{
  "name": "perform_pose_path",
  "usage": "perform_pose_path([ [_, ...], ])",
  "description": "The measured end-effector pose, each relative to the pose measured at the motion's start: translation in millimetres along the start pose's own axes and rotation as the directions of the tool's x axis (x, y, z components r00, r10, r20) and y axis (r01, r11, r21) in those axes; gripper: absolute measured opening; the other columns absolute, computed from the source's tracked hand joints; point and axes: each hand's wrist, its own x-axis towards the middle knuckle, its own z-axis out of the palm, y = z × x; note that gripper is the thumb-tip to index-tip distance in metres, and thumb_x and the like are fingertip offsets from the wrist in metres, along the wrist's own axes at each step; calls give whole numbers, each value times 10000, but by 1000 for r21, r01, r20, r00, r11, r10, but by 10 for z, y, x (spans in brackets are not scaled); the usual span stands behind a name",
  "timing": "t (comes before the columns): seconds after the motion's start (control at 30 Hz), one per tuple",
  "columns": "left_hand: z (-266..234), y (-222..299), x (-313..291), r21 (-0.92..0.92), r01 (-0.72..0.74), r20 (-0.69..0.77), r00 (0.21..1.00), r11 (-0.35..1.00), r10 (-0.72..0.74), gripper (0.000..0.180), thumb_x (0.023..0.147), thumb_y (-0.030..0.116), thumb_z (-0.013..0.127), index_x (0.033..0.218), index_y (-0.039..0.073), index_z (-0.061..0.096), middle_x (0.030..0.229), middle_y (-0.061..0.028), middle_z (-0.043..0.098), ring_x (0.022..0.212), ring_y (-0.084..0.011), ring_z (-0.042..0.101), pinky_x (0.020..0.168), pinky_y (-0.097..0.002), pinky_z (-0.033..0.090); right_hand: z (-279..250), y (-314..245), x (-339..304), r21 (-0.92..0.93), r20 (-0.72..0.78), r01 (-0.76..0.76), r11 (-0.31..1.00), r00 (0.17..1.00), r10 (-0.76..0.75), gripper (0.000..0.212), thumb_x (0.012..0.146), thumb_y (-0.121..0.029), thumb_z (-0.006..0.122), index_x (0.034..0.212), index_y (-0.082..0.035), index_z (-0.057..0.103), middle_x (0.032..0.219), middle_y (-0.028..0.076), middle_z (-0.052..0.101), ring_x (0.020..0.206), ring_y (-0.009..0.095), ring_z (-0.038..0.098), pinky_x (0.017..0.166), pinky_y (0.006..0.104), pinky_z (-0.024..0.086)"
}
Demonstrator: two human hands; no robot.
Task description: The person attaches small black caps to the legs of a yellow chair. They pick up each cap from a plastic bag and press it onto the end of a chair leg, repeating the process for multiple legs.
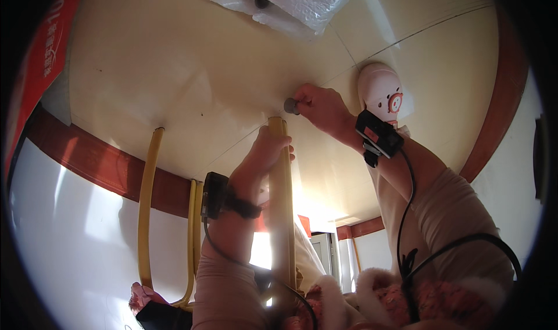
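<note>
My left hand (268,150) is closed around a yellow leg (281,185), just below its upper end. The leg looks like part of an upturned chair or stool. Pinched in the fingers of my right hand (321,104) is a small dark grey round piece (292,106), which looks like a leg cap or pad. It is held a little above and to the right of the leg's end, apart from it. Another yellow leg (149,202) rises at the left, with a further yellow bar (192,237) between it and my left arm.
A translucent plastic bag (308,4) lies on the beige tiled floor (151,68) at the far side, with a dark round thing (261,2) at it. A pink slipper (378,89) with an animal face is right of my right hand. A red box (49,51) stands far left.
</note>
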Motion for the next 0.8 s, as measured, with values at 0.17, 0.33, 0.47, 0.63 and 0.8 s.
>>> perform_pose_path([
  [0.17,-29,-99,-192,-1,20,-10,1000,1000,-20,425,855,176,597,1160,-9,366,939,-163,552,776,-222,601,616,-366,519,186,-139,-1,-78,-10,30,997,999,-31,196,838,-211,624,960,-58,625,814,96,682,748,236,658,687,328,512],
  [0.33,-72,-394,-142,210,-144,-247,949,967,195,315,884,221,580,1053,-9,449,894,-161,599,805,-241,617,699,-378,502,390,-162,1,-100,-58,109,989,992,-115,188,839,-207,637,939,-48,639,810,92,677,737,196,649,686,302,514],
  [0.47,-245,-403,140,282,-406,-352,799,869,488,234,878,201,600,1040,52,521,925,-76,639,792,-194,611,715,-343,490,431,-136,-18,39,-60,97,994,994,-95,153,836,-175,644,925,-50,648,797,75,670,723,166,639,671,278,509],
  [0.63,-223,-268,146,214,-482,-313,790,850,527,270,804,171,674,964,16,521,851,-79,606,750,-150,573,671,-288,483,439,-132,-55,64,-81,200,978,977,-195,123,848,-163,600,907,-64,642,803,72,652,710,185,624,658,292,500],
  [0.8,-84,-111,-6,614,-285,-423,670,736,611,326,792,223,669,980,7,513,856,-160,636,765,-278,627,704,-365,501,475,-176,-86,106,-56,272,956,962,-268,143,850,-181,550,892,-76,638,816,90,646,719,256,621,659,338,501],
])
